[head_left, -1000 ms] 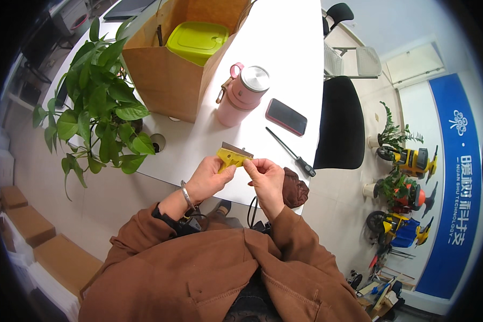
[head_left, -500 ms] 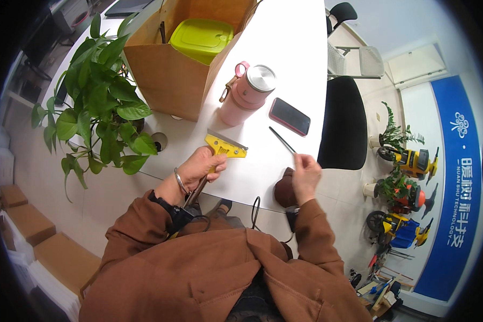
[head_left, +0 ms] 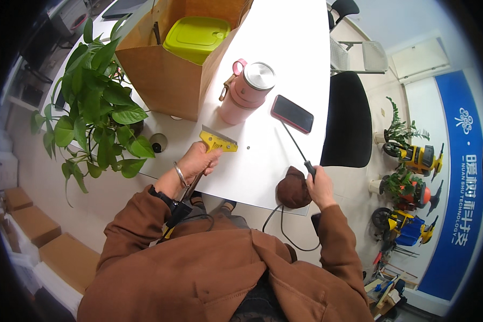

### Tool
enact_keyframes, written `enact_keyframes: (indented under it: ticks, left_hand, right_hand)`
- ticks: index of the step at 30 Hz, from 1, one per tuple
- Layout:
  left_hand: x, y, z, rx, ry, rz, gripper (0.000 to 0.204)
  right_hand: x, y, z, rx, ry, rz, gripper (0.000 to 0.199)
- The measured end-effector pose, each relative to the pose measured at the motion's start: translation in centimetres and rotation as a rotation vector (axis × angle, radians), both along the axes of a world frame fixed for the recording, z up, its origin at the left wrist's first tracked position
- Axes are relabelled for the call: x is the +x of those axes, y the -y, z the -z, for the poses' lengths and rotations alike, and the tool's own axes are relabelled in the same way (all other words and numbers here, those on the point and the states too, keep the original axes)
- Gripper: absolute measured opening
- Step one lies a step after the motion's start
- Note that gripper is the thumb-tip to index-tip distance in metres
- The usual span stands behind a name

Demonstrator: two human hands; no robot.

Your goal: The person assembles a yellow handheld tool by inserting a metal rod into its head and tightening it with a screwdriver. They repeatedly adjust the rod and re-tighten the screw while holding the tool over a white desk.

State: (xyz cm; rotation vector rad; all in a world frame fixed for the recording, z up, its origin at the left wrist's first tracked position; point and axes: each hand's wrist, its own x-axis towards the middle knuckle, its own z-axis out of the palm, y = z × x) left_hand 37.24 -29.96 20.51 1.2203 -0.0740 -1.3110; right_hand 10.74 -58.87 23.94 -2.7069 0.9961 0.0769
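A yellow-headed scraper [head_left: 219, 140] with a flat metal blade is in my left hand [head_left: 197, 159], whose fingers wrap its handle just below the head. In my right hand [head_left: 320, 188], a screwdriver [head_left: 297, 146] with a black handle and long thin shaft points up and left. Its tip lies over the white table close to the phone [head_left: 292, 114]. A tiny dark round piece [head_left: 248, 147], perhaps a screw, rests on the tabletop right of the scraper head. Beside my right hand sits a dark brown rounded pouch-like thing [head_left: 293, 188] at the table's near edge.
A pink tumbler [head_left: 244, 96] with a silver lid stands beyond the scraper. Behind it, a brown paper bag [head_left: 163, 80] holds a lime-green lidded box [head_left: 197, 40]. Leafy plant [head_left: 99, 102] spreads at the left of the white table [head_left: 225, 182]. A black chair [head_left: 346, 121] adjoins the right edge.
My right hand has moved right and nearer me with the screwdriver, whose black handle now shows. The scraper has shifted slightly left, and the tiny dark piece now shows apart from it.
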Motion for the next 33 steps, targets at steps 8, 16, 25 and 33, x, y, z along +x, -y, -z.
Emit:
enact_keyframes:
  ticks: [8,16,25,33]
  left_hand:
    - [-0.9,-0.2,-0.2,0.034,0.107,0.090,0.014]
    - [-1.7,-0.5,-0.4,0.035,0.103,0.070,0.013]
    - [-1.7,-0.9,-0.9,0.009,0.118,0.053,0.014]
    - [-1.9,-0.7,-1.3,0.035,0.182,0.016,0.016]
  right_hand:
    - [0.1,-8.1,-12.0,0.132,0.192,-0.407,0.030]
    - [1.2,-9.0,-12.8,0.058,0.112,-0.512,0.032]
    - [1.5,-9.1,-12.5,0.025,0.105,-0.543,0.035]
    - [1.7,-9.5,-13.0,0.001,0.082,-0.551,0.033]
